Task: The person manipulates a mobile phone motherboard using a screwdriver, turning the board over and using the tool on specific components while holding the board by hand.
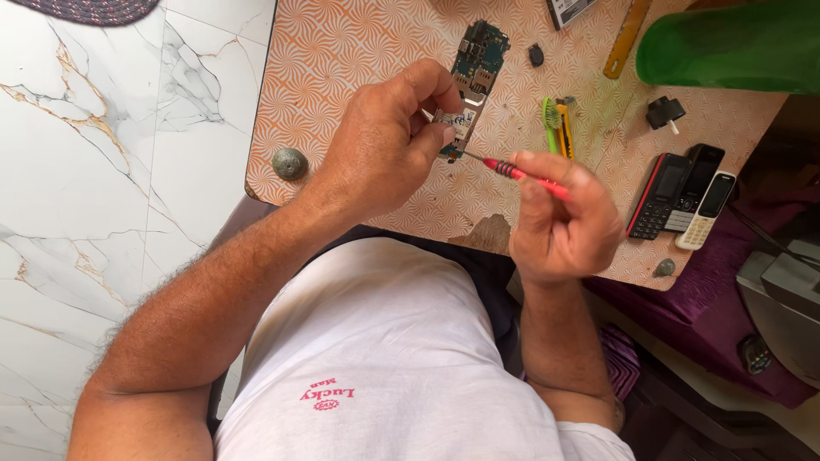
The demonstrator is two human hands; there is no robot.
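My left hand [389,141] grips the near end of a green phone circuit board [478,60] and holds it above the orange patterned table [342,51]. My right hand [564,222] is closed around a red-handled screwdriver [521,175], whose thin metal tip touches the board's lower edge beside my left thumb. Part of the board is hidden behind my left fingers.
Three button phones [683,192] lie at the table's right edge. A green toothbrush and yellow cutter [557,126], a small black part [535,55], a black plug [664,111], a yellow ruler [626,38] and a green cylinder [735,47] are farther back. A round knob [289,162] marks the left corner.
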